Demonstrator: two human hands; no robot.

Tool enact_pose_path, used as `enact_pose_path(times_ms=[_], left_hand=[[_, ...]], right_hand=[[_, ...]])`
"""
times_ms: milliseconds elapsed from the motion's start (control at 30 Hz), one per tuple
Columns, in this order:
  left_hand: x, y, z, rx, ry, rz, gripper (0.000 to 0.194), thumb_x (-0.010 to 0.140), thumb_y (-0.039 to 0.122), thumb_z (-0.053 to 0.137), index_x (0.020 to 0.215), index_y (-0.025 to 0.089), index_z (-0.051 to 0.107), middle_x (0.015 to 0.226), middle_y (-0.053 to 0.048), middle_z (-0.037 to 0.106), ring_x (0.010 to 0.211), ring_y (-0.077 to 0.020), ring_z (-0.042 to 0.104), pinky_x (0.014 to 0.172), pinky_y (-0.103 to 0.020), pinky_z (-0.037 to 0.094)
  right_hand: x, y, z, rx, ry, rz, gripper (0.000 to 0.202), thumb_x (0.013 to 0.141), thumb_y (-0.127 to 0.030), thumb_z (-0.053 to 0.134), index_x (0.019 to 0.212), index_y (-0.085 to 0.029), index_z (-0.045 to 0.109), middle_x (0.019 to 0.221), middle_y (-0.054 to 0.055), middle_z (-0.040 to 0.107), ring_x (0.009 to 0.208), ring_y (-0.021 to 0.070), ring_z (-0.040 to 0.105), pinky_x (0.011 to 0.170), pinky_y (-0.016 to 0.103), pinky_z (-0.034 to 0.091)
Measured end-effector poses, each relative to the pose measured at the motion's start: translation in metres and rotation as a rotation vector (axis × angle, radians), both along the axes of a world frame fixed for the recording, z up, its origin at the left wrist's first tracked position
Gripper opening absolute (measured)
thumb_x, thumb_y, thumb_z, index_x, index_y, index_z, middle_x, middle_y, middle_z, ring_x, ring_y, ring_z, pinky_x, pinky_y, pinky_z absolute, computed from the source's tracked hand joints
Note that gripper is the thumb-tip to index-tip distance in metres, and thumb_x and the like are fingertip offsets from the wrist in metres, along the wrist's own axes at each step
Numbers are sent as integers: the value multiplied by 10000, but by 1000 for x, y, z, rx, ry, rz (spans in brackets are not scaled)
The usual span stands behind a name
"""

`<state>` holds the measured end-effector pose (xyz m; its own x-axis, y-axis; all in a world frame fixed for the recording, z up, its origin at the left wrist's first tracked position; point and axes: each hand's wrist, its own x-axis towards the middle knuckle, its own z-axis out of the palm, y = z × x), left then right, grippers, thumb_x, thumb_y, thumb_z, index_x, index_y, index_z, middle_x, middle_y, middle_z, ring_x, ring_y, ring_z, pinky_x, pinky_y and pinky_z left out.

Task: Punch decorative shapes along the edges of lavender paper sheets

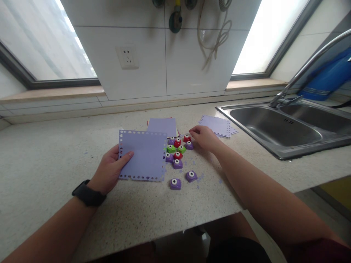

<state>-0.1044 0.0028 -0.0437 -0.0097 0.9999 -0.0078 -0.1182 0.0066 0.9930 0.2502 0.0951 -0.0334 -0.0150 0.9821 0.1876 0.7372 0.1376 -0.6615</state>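
Lilac paper (145, 155), a sheet with small shapes cut along its borders, is held up over a pale counter (131, 215) by a person's left hand (112, 167), the grip closed on its left side with thumb across the face and fingers behind. Thin and light by its look, the sheet should bend easily, and its pierced borders seem likeliest to tear; a gentle hold reaching past the holes onto plain paper appears safest. Just right of it cluster red, green and purple craft punches (178, 156), with two purple punches (191, 176) nearer the counter's front edge. The right hand (205, 138) is just beside a red punch (187, 138), fingertips close together; whether they pinch anything cannot be told. Beyond lie a paper stack (162, 126) and, toward the steel sink (257, 124), more perforated sheets (215, 125).
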Motion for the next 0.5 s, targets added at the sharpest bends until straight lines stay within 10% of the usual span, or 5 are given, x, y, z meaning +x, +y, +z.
enact_pose_path(times_ms=[500], left_hand=[[2,0,3,13,26,39,494,762,395,909,1169,180,728,1061,-93,820,906,-276,788,835,-420,655]], right_hand=[[-4,-4,4,74,83,52,118,881,-219,694,925,-195,800,905,92,807,838,250,713,839,435,543]])
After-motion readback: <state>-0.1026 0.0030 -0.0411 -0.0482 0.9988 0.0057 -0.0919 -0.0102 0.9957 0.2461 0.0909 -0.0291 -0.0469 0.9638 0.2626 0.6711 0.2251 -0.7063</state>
